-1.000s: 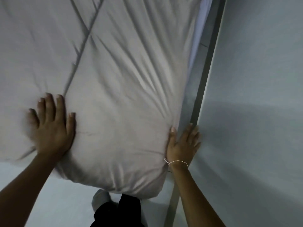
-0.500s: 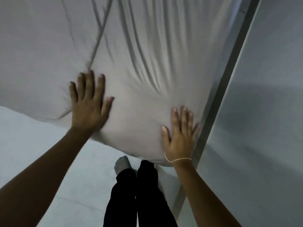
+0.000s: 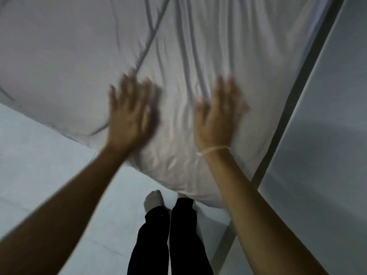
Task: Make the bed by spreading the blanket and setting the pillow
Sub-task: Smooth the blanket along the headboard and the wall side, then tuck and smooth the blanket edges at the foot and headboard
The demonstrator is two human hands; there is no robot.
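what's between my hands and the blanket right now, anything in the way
Nothing visible. The left hand and right hand both lie open and flat on the white blanket near its corner, though motion blur hides the exact contact.

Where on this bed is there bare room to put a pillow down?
The blanket lies bare left of the left hand and beyond both hands. It is crowded at the near corner, under the left and right hand; the right strip by the wall is narrow.
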